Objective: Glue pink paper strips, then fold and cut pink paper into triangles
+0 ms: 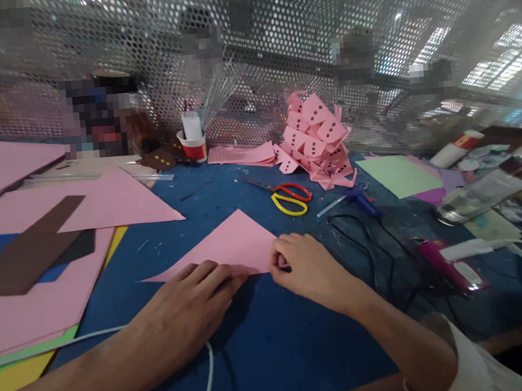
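Observation:
A sheet of pink paper (240,242), folded to a triangle with its point away from me, lies on the blue tabletop. My left hand (192,306) rests over its near edge, left of the middle, with bent fingers pressed on the paper. At the right corner my right hand (309,270) is closed, thumb and fingertips pinched on the paper there. Beyond the sheet lie scissors (292,198) with one red and one yellow handle. A blue glue gun (363,202) with a glue stick in it lies to their right.
A heap of pink folded paper shapes with dark dots (317,137) stands at the back. Pink sheets (121,200) and brown strips (34,243) cover the left side. A paper cup (194,146), a glass jar (478,193), a magenta device (451,265) and cables (209,374) lie around.

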A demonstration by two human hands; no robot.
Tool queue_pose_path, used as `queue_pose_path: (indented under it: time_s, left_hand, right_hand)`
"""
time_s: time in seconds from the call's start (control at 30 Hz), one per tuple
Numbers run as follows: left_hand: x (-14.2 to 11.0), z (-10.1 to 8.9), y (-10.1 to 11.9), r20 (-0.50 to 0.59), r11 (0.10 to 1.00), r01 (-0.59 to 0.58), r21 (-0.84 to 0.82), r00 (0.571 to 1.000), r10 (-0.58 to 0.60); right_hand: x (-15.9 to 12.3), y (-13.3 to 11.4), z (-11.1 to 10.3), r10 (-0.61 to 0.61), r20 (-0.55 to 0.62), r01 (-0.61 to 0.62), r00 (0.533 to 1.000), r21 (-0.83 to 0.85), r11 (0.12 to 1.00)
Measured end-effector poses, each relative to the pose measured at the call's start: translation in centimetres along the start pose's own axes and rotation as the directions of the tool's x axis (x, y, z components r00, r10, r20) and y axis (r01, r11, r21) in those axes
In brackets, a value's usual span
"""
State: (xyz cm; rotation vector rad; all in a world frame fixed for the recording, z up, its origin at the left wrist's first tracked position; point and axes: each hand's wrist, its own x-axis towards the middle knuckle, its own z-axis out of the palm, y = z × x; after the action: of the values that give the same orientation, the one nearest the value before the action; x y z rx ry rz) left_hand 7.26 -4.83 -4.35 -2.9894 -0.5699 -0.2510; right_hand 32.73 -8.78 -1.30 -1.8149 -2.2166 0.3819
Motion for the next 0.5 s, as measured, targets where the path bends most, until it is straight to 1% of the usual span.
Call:
queue_pose_path:
  time_s: [0.27,0.5]
  left_hand:
    - [0.1,-0.5,0.2,0.011,0.999,0.025,-0.020,1.000,-0.025]
    - [0.1,-0.1,0.1,0.002,0.999,0.026,-0.023,1.000,-0.026]
  right_hand:
    - [-0.3,0.4,-1.9,0.033,0.086,-0.032,0.996,-0.007,0.999]
    - [-0.4,1.5,-2.6,0.026,0.130,-0.028,0.991,0.015,1.000]
